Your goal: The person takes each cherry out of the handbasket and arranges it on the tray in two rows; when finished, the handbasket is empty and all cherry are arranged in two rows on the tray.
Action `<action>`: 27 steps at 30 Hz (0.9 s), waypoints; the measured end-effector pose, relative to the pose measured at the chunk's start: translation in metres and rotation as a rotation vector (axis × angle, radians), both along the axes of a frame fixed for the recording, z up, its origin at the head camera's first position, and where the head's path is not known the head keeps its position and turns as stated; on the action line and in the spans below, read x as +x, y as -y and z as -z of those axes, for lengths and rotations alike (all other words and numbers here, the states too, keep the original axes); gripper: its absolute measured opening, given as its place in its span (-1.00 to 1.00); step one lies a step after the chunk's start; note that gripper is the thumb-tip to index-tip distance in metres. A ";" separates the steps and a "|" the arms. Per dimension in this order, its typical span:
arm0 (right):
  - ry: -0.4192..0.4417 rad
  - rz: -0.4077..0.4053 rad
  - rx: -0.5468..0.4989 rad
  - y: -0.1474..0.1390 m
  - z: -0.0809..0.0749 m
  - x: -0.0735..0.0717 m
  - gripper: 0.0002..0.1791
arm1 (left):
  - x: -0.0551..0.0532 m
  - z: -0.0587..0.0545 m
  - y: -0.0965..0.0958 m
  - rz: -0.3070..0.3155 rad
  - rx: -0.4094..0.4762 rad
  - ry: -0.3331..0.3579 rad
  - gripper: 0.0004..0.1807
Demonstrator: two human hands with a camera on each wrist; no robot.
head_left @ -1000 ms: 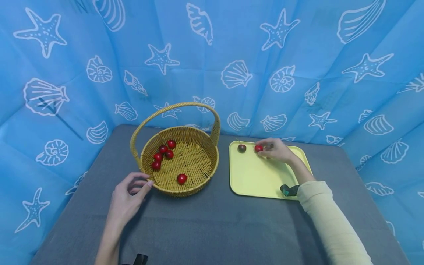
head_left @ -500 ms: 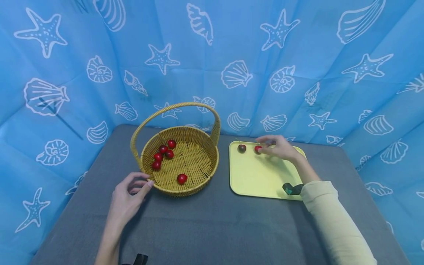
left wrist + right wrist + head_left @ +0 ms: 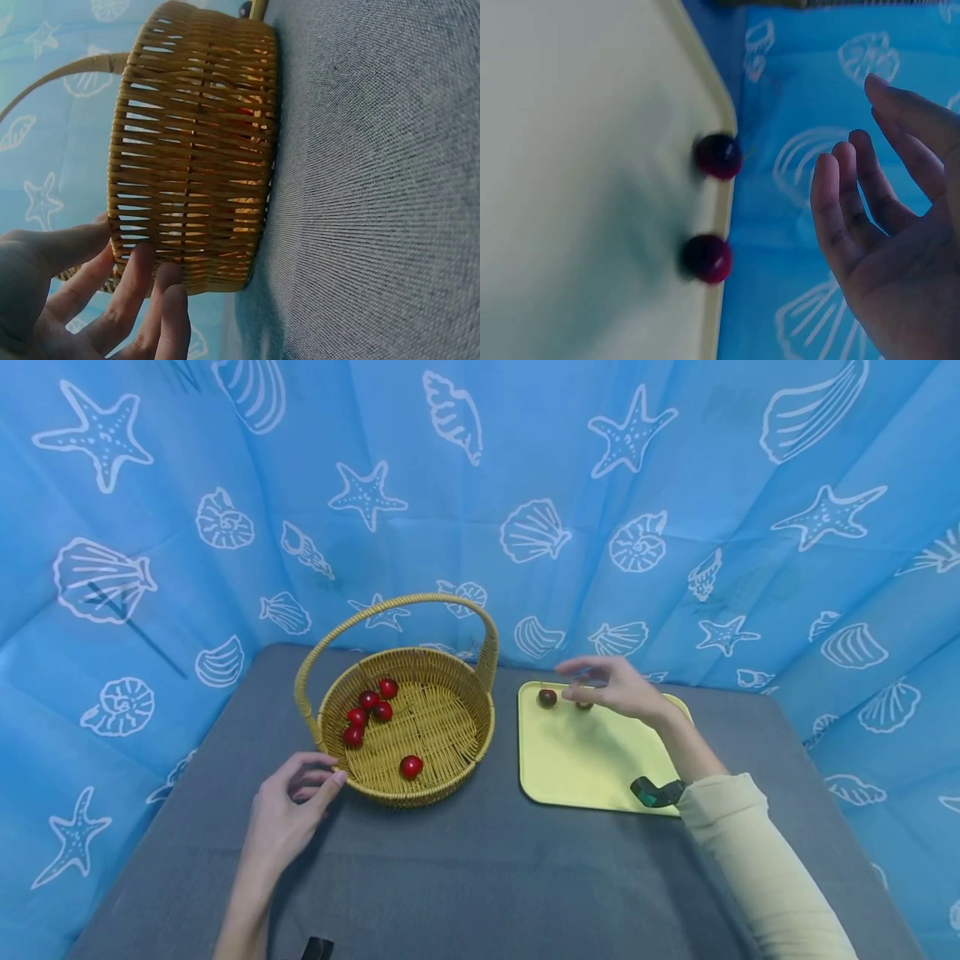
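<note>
At the left rim of a round wicker basket (image 3: 420,797), my left hand (image 3: 285,814) holds on with thumb and fingers; in the left wrist view its fingertips (image 3: 139,259) lie against the woven side. Several red cherries (image 3: 411,767) sit inside, most grouped at the left. Over a pale yellow tray (image 3: 570,768), my right hand (image 3: 618,689) hovers with relaxed, parted fingers and nothing between them. Two dark red cherries lie near the tray's far edge: a left cherry (image 3: 547,698) and a right cherry (image 3: 708,259), partly hidden by the hand in the head view.
The basket's tall arched handle (image 3: 397,602) rises over its opening. A grey cloth (image 3: 480,877) covers the table. Right behind the table hangs a blue curtain (image 3: 465,485) with white shells and starfish.
My right hand has risen off the right cherry, where its fingers were, and moved slightly left with fingers spread. The left hand and basket stay in place.
</note>
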State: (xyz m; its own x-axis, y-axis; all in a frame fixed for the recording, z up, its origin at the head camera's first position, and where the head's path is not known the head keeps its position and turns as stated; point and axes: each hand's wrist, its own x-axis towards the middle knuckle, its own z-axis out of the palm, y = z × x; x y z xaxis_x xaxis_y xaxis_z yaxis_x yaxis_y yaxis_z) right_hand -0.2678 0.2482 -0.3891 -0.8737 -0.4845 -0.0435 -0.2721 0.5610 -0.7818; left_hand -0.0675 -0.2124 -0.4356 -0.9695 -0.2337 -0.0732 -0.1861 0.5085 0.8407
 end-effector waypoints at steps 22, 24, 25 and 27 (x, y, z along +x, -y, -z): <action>0.052 -0.345 -0.190 0.085 -0.042 0.022 -0.59 | 0.000 0.001 0.001 0.000 -0.009 -0.013 -0.60; 0.054 -0.371 -0.186 0.096 -0.042 0.021 -0.59 | 0.001 0.001 0.001 -0.001 -0.008 -0.011 -0.60; 0.055 -0.382 -0.181 0.102 -0.043 0.021 -0.59 | 0.001 0.001 0.001 -0.001 -0.006 -0.010 -0.59; 0.062 -0.416 -0.172 0.113 -0.044 0.020 -0.60 | 0.001 0.001 0.001 -0.002 -0.005 -0.012 -0.59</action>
